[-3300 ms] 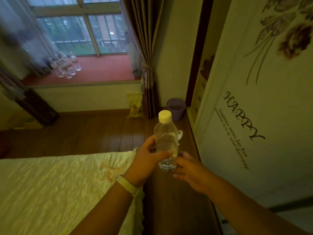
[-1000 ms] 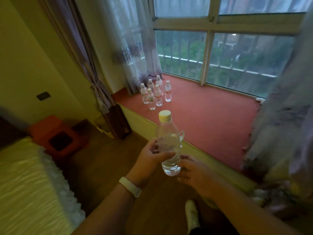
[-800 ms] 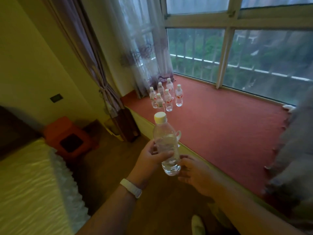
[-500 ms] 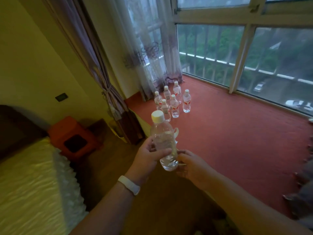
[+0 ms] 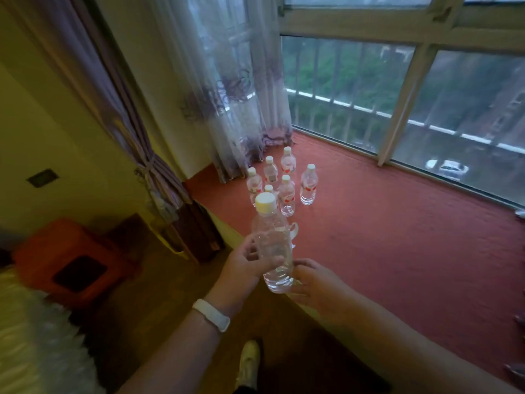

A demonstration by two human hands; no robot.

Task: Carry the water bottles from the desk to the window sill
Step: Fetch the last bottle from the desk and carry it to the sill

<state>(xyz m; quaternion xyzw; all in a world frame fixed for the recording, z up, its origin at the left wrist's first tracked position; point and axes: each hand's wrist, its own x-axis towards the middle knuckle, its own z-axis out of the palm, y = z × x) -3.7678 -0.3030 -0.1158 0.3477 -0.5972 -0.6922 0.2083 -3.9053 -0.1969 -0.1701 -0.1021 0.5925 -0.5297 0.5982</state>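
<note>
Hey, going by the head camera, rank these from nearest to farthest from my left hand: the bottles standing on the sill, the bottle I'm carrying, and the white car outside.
1. Carried bottle: gripped in the left hand itself.
2. Cluster of bottles: ahead, standing at the left end of the red sill.
3. White car: outside, beyond the glass, far right.

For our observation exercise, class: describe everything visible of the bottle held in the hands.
The held bottle is clear plastic with a pale cap. A loose whitish flap sticks out near its shoulder. It is nearly upright in the air by the red window sill. The left hand grips its middle; fingertips of the right hand touch its base.
</note>
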